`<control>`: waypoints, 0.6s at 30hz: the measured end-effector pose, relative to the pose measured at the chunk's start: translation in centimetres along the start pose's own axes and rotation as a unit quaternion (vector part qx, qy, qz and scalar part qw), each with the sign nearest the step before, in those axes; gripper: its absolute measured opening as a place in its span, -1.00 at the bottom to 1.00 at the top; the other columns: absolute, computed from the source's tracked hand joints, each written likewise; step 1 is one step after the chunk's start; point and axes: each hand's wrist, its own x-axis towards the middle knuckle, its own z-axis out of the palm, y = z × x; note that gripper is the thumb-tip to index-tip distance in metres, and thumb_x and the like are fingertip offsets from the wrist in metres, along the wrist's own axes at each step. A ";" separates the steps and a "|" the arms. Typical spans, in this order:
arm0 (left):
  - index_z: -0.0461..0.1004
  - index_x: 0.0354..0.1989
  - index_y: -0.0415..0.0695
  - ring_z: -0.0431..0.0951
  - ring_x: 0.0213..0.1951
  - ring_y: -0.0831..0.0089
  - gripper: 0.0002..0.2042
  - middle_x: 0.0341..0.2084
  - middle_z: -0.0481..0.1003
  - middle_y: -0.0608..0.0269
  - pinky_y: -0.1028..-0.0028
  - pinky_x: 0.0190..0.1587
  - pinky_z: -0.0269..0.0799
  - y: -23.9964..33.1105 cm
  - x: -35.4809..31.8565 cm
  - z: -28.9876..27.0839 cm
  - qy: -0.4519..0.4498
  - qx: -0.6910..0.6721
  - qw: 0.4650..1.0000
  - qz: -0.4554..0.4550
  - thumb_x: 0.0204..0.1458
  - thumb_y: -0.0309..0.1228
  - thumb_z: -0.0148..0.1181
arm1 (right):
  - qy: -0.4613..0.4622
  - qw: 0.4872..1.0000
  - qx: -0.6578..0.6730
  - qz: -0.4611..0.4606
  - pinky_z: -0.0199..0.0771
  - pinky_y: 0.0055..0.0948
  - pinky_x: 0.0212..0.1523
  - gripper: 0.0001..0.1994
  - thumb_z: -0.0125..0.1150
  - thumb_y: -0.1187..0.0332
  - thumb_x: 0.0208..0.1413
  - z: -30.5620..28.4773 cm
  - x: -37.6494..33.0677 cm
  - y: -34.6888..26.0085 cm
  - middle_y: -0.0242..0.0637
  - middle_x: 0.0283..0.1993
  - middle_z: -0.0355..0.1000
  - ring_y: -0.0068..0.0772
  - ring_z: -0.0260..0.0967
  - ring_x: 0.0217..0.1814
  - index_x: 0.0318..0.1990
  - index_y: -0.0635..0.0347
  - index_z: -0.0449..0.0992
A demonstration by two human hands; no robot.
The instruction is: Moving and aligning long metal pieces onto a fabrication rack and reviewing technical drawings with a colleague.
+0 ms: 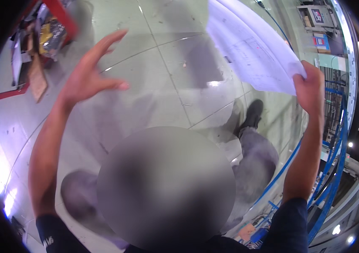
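Note:
My right hand [310,86] is raised at the right and grips the lower corner of a large white sheet of paper with faint printed lines [251,46], which stretches up and left from it. My left hand [88,74] is lifted at the left with its fingers spread and holds nothing; it is well apart from the paper. Below both hands I see grey trouser legs and a black shoe [253,111] on a shiny pale tiled floor [166,71].
A red-framed rack with cardboard and yellow-black packets [46,36] stands at the upper left. Blue hoses or cables [333,168] run along the right side beside dark machinery. A blurred round patch covers the lower middle of the view.

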 end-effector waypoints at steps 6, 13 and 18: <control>0.10 0.40 -0.20 0.25 0.31 0.16 0.03 0.26 0.30 -0.05 0.28 0.38 0.09 7.1 2.5 -2.1 0.007 -0.154 0.985 0.081 -0.27 -0.16 0.58 | 0.059 0.933 0.355 -0.027 0.35 -0.52 -0.36 -0.82 0.05 0.53 -0.10 -7.0 -4.9 -6.8 -0.45 -0.48 0.46 -0.63 0.38 -0.40 -0.33 0.39 0.54; 0.48 0.10 -0.22 0.56 -0.07 0.42 -0.52 -0.11 0.59 0.20 0.42 0.08 0.42 15.3 -9.5 -7.4 0.030 -0.273 0.960 -0.043 0.05 -0.23 0.37 | -0.222 0.702 0.639 -0.221 0.41 -0.43 0.10 -0.57 0.11 0.18 0.14 -6.9 -4.1 -9.4 -0.08 0.03 0.51 -0.38 0.49 0.01 -0.05 0.44 0.55; 0.54 0.00 -0.21 0.58 -0.17 0.50 -0.69 -0.18 0.60 0.27 0.45 -0.06 0.48 22.6 -16.5 -3.4 0.199 -0.317 0.926 -0.037 0.16 -0.30 0.27 | -0.230 0.343 0.879 -0.240 0.29 -0.11 0.28 0.04 -0.18 -0.50 0.08 -3.3 -8.1 -6.7 0.01 0.18 0.44 -0.06 0.35 0.26 0.29 0.44 0.24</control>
